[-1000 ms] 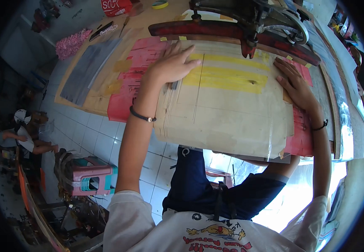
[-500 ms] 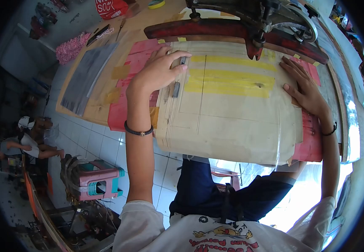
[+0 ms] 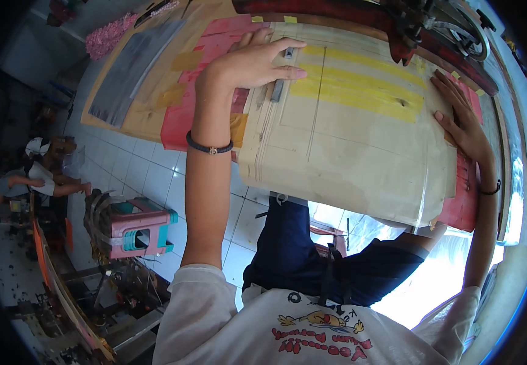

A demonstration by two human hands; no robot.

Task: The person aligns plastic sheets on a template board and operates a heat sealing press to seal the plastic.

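Note:
My left hand [image 3: 248, 66] lies over the left edge of a beige sheet [image 3: 348, 164], thumb and forefinger spread apart. In the gap between them a small grey block [image 3: 289, 53] sits on the sheet. A second grey block [image 3: 277, 91] lies just below the thumb. Pencil lines and strips of yellow tape [image 3: 361, 91] mark the sheet. My right hand [image 3: 464, 125] rests with fingers stretched out along the sheet's right edge, holding nothing. Red sheeting [image 3: 175, 128] shows beyond the sheet on both sides.
A dark red metal bar [image 3: 336, 25] with a clamp and handwheel [image 3: 467, 42] crosses the far side. A grey sheet [image 3: 132, 76] lies on the wooden table at left. Pink and teal stools [image 3: 138, 228] stand on the tiled floor; another person [image 3: 44, 173] sits farther back.
The view has shifted, so the table appears higher in the picture. My left thumb and forefinger have spread wider apart around the upper grey block. My right hand stays at the right edge.

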